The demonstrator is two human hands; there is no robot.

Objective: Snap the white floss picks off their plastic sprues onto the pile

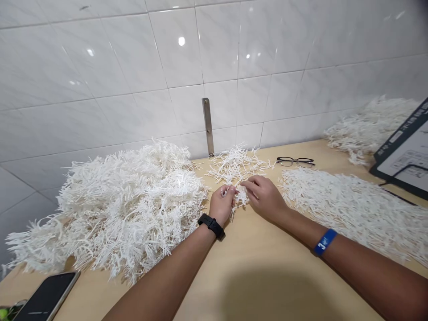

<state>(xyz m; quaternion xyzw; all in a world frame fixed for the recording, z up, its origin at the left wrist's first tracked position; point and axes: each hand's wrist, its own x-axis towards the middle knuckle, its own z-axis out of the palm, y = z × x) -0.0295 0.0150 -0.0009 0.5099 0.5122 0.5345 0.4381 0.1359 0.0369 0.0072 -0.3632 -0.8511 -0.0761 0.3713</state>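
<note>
Plainly, strands [242, 196] jut from the left grip [222, 206].

Look at this pale table [200, 290], and there go the black-framed glasses [295, 161]!
Just left of them, a loose white tangle [236, 163]; farther left, a huge white heap [133, 200]; nearer and stretching right, a flat white spread [354, 214]; off right, a second heap [371, 127]; far left and nearer, a phone [48, 294].

The left grip [221, 206] pinches white strands [241, 196].
</note>
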